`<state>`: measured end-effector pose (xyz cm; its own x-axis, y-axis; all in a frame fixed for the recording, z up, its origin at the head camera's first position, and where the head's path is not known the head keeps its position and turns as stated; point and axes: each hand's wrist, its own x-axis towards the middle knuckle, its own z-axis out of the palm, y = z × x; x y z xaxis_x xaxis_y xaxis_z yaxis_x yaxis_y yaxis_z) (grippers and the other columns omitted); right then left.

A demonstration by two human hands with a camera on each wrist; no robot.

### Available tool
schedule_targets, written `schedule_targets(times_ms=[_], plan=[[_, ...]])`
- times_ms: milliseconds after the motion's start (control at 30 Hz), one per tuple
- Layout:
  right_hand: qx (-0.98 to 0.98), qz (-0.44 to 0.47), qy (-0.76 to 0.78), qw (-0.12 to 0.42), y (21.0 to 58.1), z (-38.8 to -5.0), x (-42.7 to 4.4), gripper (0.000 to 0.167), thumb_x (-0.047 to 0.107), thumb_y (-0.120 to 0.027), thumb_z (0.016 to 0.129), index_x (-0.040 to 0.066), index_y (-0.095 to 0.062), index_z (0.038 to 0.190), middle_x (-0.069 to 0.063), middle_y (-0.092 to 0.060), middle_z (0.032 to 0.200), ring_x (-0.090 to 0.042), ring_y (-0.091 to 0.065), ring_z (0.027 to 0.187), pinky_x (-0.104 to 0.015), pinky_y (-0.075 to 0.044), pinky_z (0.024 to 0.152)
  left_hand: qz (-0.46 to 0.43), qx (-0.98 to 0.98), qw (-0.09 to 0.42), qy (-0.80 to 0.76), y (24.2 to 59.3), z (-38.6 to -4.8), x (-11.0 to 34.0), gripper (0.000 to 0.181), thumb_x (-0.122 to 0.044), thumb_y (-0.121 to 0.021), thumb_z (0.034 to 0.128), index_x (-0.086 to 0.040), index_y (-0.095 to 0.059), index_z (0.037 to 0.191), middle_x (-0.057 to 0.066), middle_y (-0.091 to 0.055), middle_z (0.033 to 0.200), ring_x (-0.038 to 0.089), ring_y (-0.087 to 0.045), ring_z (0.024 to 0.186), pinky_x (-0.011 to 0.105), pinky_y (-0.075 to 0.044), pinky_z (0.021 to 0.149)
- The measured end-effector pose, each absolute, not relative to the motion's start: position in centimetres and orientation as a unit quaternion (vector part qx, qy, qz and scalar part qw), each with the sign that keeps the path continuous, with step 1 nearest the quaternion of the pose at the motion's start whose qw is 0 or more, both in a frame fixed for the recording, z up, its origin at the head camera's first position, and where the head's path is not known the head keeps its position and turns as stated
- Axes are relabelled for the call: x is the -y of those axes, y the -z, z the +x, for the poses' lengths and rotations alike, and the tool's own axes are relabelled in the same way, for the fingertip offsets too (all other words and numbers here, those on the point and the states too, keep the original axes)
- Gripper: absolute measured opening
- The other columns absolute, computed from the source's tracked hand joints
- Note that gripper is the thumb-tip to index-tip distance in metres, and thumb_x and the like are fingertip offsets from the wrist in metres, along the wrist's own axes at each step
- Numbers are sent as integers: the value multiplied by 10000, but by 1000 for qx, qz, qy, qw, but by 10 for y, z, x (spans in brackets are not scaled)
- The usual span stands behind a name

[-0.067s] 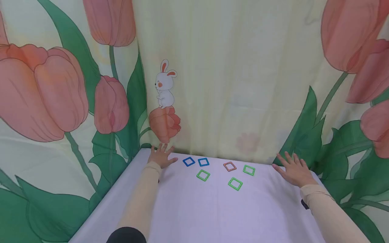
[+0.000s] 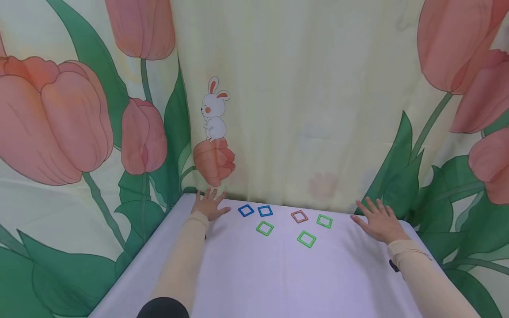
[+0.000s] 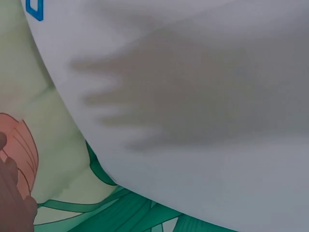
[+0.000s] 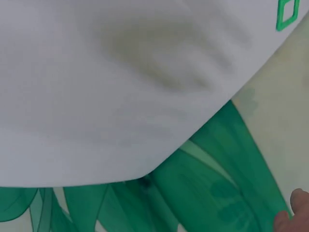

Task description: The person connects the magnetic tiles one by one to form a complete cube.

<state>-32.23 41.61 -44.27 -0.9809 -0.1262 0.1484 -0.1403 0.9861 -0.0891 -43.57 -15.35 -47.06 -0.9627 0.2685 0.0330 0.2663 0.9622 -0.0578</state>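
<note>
My left hand (image 2: 207, 206) hovers over the far left of the white table, fingers spread and holding nothing; its shadow falls on the cloth in the left wrist view. Over the far right edge, my right hand (image 2: 379, 221) is held with straight, spread fingers, also without anything in it. Between the hands lie several small square frames: a blue frame (image 2: 246, 210) nearest the left hand, another blue frame (image 2: 271, 211) beside it, a green frame (image 2: 258, 228) in front of them, an orange-red frame (image 2: 293, 216), a green frame (image 2: 331, 221) towards the right hand and a green frame (image 2: 314, 241) closer to me.
The white-covered table (image 2: 254, 278) ends at a curtain (image 2: 278, 110) printed with tulips and a rabbit. This curtain hangs right behind the far edge and along both sides. Rounded table corners show in both wrist views.
The right hand has shifted slightly to the left and up in the head view. The whole scene has drifted a little left as the head moved; the frames lie unchanged.
</note>
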Motion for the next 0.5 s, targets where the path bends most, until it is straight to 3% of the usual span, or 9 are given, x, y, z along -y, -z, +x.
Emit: schedule_targets(times_ms=[167, 500], plan=[[993, 79, -45, 76, 449, -319, -408, 814, 629, -441, 1027, 55, -339, 1594, -342, -230, 1637, -639, -152, 1474, -767, -81, 1162, -135, 991, 5, -10, 476, -432, 150, 796, -682, -425, 1002, -238, -270, 1644, 190, -273, 1686, 443, -168, 1574, 702, -127, 1215], [994, 69, -53, 68, 444, -326, -400, 810, 634, -409, 1038, 72, -304, 1612, -328, -188, 1657, -617, -118, 1496, -745, -73, 1182, -156, 988, 8, -17, 467, -440, 143, 793, -691, -388, 1010, -220, -286, 1640, 204, -270, 1684, 442, -182, 1571, 713, -172, 1198]])
